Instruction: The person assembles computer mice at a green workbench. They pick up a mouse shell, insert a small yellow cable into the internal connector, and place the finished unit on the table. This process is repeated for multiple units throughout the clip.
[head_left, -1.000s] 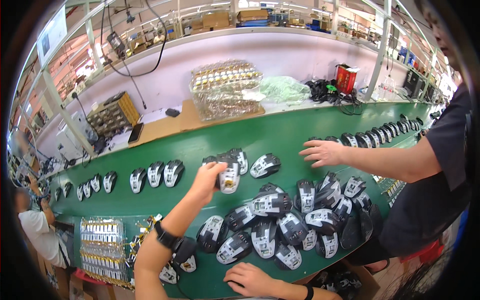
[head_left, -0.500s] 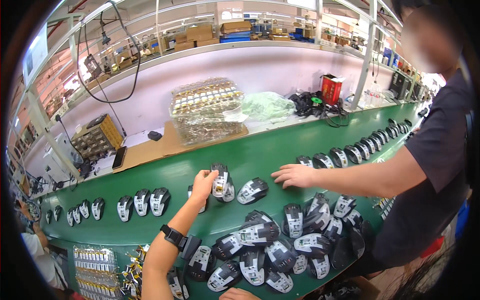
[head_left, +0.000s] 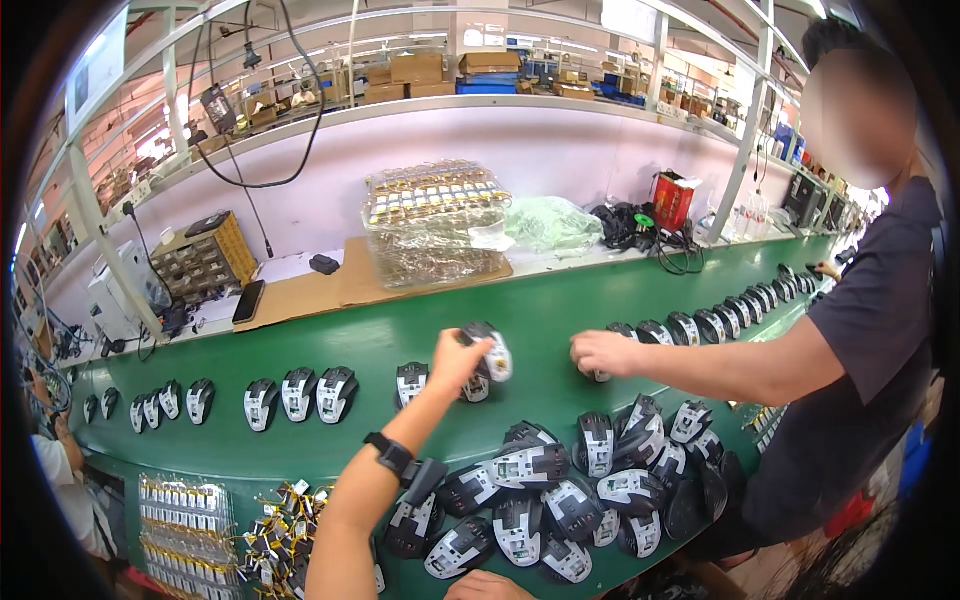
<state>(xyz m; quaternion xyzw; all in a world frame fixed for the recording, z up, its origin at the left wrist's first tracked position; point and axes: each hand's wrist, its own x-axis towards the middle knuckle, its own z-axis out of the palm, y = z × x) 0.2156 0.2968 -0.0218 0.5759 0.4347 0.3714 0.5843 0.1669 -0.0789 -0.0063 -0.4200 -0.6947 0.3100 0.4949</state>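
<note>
My left hand (head_left: 458,362) is closed around a black and grey computer mouse (head_left: 495,352), whose underside with an open white compartment shows. The mouse is held tilted above the green work surface (head_left: 400,440). Just beneath it lies another mouse (head_left: 475,390), partly covered. Beside my left wrist rests a mouse (head_left: 411,382) with its lower part hidden by my arm. At the bottom edge only the back of my right hand (head_left: 487,587) shows, below a heap of similar mice (head_left: 518,527); its fingers cannot be made out.
A co-worker's hand (head_left: 605,354) rests on a mouse at right. Rows of mice (head_left: 298,394) extend left and toward the far right. Trays of small wired parts (head_left: 187,535) and a loose pile of them (head_left: 288,535) lie at lower left. A plastic-wrapped stack (head_left: 437,225) stands behind.
My left hand has moved right and raised its mouse off the one beneath. The mouse to the right has gone from its place; the co-worker's hand, drawn back, now has one under it.
</note>
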